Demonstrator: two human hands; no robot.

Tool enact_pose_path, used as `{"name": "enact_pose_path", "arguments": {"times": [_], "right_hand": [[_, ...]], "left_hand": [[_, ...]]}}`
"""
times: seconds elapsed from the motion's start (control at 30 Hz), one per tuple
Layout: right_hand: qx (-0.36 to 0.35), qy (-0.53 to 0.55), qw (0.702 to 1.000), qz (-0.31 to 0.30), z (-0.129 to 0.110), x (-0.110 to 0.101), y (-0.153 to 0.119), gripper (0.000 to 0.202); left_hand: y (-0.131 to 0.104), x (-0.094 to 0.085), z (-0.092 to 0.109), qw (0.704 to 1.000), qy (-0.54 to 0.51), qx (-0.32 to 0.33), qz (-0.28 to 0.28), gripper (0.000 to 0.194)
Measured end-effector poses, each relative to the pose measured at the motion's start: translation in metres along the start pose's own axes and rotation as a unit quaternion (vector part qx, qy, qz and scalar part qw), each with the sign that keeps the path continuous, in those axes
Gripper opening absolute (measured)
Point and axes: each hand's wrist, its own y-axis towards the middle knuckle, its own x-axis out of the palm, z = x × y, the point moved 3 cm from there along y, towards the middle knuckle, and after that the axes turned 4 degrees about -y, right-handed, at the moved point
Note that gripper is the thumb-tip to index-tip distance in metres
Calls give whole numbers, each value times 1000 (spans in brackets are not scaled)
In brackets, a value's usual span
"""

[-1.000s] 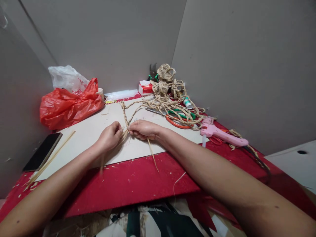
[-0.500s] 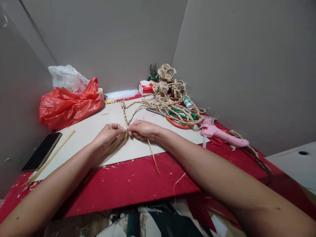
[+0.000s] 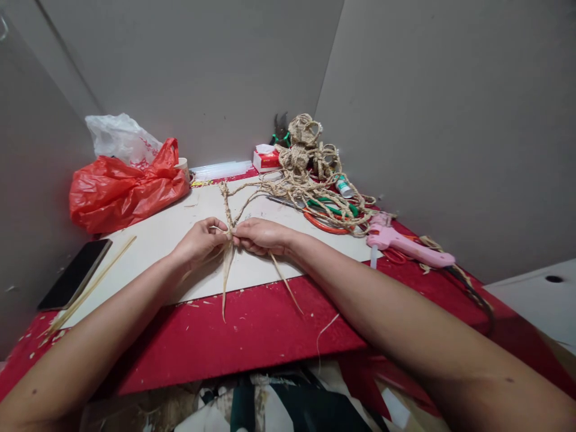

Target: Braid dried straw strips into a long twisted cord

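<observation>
A straw braid (image 3: 227, 207) runs up the white board (image 3: 175, 231), its lower end between my two hands. My left hand (image 3: 204, 239) is closed, thumb and fingers pinching straw strands at that end. From the right, my right hand (image 3: 258, 235) is closed on the braid's end too, its fingertips almost meeting the left ones. One loose straw strand (image 3: 227, 279) hangs below the pinch point over the board's near edge. Another strand (image 3: 285, 282) trails down from under the right hand onto the red cloth. The exact crossing of the strands is hidden by my fingers.
Behind lies a pile of braided cord (image 3: 299, 159) with scissors (image 3: 324, 227), beside a tissue box (image 3: 266, 158). A pink glue gun (image 3: 407, 245) is at right. Left are a red plastic bag (image 3: 126, 192), a phone (image 3: 74, 275) and straw strips (image 3: 96, 282).
The strand that ran along my left hand and forearm now hangs straight down between my hands. My left fingers have shifted slightly at the braid's end; the right hand stays almost still.
</observation>
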Motion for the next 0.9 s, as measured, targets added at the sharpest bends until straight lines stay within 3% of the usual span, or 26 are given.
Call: {"name": "enact_pose_path", "arguments": {"times": [0.13, 0.37, 0.67, 0.77, 0.9], "right_hand": [[-5, 12, 1000, -15, 1, 0, -1, 27], [0, 12, 1000, 3, 1, 1, 2, 28], [4, 28, 997, 68, -1, 7, 0, 28], [18, 100, 994, 46, 1, 9, -1, 28], [42, 188, 981, 2, 3, 9, -1, 29]], "left_hand": [[1, -2, 5, 997, 57, -36, -21, 11], [2, -4, 13, 985, 170, -24, -7, 9], [-4, -1, 23, 981, 162, -56, -89, 8], [-11, 8, 21, 985, 159, -48, -55, 2], [-20, 21, 11, 980, 199, -8, 7, 12]]}}
